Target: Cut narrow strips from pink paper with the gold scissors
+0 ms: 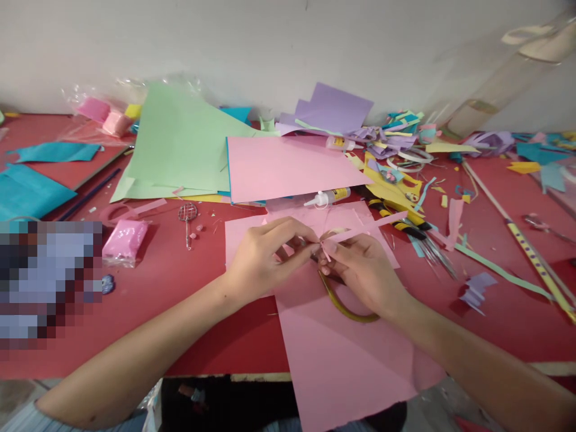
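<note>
Both hands meet over a pink sheet of paper (342, 354) that hangs off the front edge of the red table (180, 312). My left hand (265, 255) pinches one end of a thin pink paper strip (369, 228). My right hand (364, 273) pinches the same strip close by; the strip runs up and to the right from the fingers. A pair of scissors with an olive-yellow handle (346, 306) lies under my right hand, mostly hidden by it.
Large pink (288, 165), green (175, 144) and purple (333, 108) sheets lie behind the hands. A glue bottle (326, 197), pink packets (123, 240), blue sheets (27, 189), a wooden stick (517, 231) and several coloured scraps litter the table. A wall stands at the back.
</note>
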### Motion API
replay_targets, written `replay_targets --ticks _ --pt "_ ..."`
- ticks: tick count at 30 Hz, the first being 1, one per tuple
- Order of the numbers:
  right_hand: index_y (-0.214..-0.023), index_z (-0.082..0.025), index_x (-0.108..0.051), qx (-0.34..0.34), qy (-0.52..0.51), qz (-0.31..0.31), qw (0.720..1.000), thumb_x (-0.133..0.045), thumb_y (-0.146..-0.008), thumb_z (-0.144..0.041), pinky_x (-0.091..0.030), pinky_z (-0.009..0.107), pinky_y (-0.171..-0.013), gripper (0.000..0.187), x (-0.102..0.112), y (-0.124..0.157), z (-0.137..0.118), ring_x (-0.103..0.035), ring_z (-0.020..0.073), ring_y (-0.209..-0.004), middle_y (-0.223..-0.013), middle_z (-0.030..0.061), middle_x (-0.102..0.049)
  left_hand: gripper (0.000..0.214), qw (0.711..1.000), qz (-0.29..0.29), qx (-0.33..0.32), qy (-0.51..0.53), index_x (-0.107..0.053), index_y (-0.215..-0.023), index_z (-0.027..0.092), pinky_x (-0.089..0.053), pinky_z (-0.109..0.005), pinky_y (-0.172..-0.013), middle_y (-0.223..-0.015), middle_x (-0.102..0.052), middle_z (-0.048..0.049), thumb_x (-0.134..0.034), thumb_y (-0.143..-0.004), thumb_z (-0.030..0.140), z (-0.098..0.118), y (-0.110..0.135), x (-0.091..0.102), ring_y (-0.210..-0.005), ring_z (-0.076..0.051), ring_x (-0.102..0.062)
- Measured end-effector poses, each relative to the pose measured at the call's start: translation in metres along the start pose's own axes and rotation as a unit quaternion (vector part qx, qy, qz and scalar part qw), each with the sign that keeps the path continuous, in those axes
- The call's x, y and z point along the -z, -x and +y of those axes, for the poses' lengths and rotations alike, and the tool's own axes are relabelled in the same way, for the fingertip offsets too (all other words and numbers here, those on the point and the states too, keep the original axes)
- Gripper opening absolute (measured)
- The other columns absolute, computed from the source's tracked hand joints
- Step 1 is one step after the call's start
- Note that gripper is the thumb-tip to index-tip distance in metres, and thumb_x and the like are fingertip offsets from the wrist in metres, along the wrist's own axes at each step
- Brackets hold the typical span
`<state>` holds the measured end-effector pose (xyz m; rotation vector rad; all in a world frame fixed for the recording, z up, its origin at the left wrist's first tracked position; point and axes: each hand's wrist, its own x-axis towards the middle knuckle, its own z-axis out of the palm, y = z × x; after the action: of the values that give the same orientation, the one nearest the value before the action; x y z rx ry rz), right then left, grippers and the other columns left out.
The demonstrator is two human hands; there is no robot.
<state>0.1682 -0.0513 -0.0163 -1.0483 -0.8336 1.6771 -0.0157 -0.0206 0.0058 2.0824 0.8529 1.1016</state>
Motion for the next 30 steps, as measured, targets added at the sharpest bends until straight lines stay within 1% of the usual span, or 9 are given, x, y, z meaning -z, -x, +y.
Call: replay_targets --ticks 3,5,8,10,14,21,26,28,30 --pt "-0.077 -0.02 -0.073 0.007 0.011 -0.002 1.0 -0.078 -0.08 -0.033 -0.047 0.026 -0.056 0.015 0.0008 0.0005 0.0009 -0.059 0.0127 -0.062 -0.07 0.0009 -0.065 0.002 1.0 0.007 0.014 0.011 -0.065 -0.087 0.015 -0.055 -0.015 -0.053 -0.08 -0.068 -0.0013 -0.066 -0.086 0.013 0.0007 0.0005 -0.0007 -0.062 -0.007 -0.062" --pt "-0.078 -0.02 -0.073 0.023 0.021 0.0 1.0 -0.077 -0.081 -0.032 -0.048 0.026 -0.057 0.013 0.0005 0.0016 0.001 -0.059 0.0129 -0.062 -0.071 0.0007 -0.065 0.002 0.997 0.001 0.056 0.054 -0.065 -0.088 0.015 -0.056 -0.016 -0.051 -0.079 -0.068 -0.0017 -0.065 -0.087 0.016 0.002 0.0002 -0.0011 -0.062 -0.008 -0.063" --pt "-0.08 -0.021 -0.073 0.074 0.054 -0.002 0.996 -0.077 -0.081 -0.027 -0.048 0.025 -0.057 0.007 -0.0017 0.0042 -0.0002 -0.057 0.0118 -0.062 -0.073 -0.0003 -0.064 0.01 0.971 -0.03 0.152 0.184 -0.065 -0.089 0.015 -0.058 -0.017 -0.047 -0.079 -0.068 -0.0032 -0.067 -0.087 0.024 0.0034 -0.0009 -0.0023 -0.065 -0.011 -0.067" --pt "-0.082 -0.022 -0.074 0.099 0.065 -0.022 0.993 -0.076 -0.082 -0.025 -0.047 0.024 -0.057 0.003 -0.0034 0.006 -0.0012 -0.057 0.0107 -0.061 -0.075 -0.0009 -0.063 0.017 0.95 -0.045 0.186 0.245 -0.064 -0.088 0.014 -0.06 -0.018 -0.048 -0.079 -0.067 -0.0032 -0.073 -0.083 0.027 0.0031 -0.0015 -0.0032 -0.066 -0.012 -0.067" --pt "-0.088 -0.023 -0.075 0.092 0.05 -0.051 0.993 -0.072 -0.086 -0.027 -0.048 0.026 -0.057 0.005 -0.0043 0.0083 -0.0011 -0.057 0.0115 -0.061 -0.074 -0.0003 -0.063 0.021 0.947 -0.044 0.176 0.265 -0.064 -0.088 0.014 -0.06 -0.018 -0.051 -0.081 -0.065 -0.0023 -0.079 -0.077 0.024 0.0009 -0.0016 -0.0038 -0.063 -0.01 -0.065" --pt "-0.081 -0.021 -0.073 0.084 0.046 -0.018 0.995 -0.069 -0.088 -0.031 -0.047 0.026 -0.052 0.012 0.0007 0.0068 0.001 -0.058 0.0135 -0.062 -0.07 0.0014 -0.064 0.006 0.964 -0.029 0.153 0.215 -0.069 -0.089 0.014 -0.062 -0.022 -0.059 -0.086 -0.07 -0.0045 -0.069 -0.085 0.019 0.0003 -0.0029 -0.0004 -0.069 -0.012 -0.068" --pt "-0.075 -0.02 -0.069 0.08 0.034 -0.012 0.996 -0.065 -0.091 -0.032 -0.043 0.025 -0.052 0.021 -0.0004 0.0058 -0.001 -0.056 0.0119 -0.059 -0.068 0.0003 -0.061 0.007 0.969 -0.013 0.146 0.2 -0.069 -0.091 0.015 -0.061 -0.021 -0.059 -0.086 -0.071 -0.0038 -0.066 -0.085 0.013 -0.0002 -0.004 0.0008 -0.069 -0.012 -0.069" --pt "-0.079 -0.021 -0.069 0.081 0.03 -0.005 0.996 -0.066 -0.091 -0.033 -0.044 0.025 -0.052 0.017 -0.0019 0.0056 -0.002 -0.056 0.0122 -0.059 -0.069 0.0 -0.061 0.009 0.97 -0.014 0.143 0.197 -0.07 -0.091 0.015 -0.061 -0.021 -0.059 -0.086 -0.071 -0.0039 -0.064 -0.086 0.012 -0.0003 -0.0039 0.0004 -0.07 -0.012 -0.069" --pt "-0.089 -0.022 -0.069 0.078 0.032 -0.009 0.996 -0.071 -0.086 -0.032 -0.047 0.025 -0.054 0.011 -0.0036 0.0057 -0.0026 -0.059 0.0126 -0.062 -0.073 -0.0002 -0.063 0.01 0.974 -0.019 0.137 0.18 -0.07 -0.09 0.015 -0.061 -0.022 -0.059 -0.086 -0.071 -0.0042 -0.063 -0.085 0.012 0.0004 -0.0034 -0.0002 -0.072 -0.013 -0.069"
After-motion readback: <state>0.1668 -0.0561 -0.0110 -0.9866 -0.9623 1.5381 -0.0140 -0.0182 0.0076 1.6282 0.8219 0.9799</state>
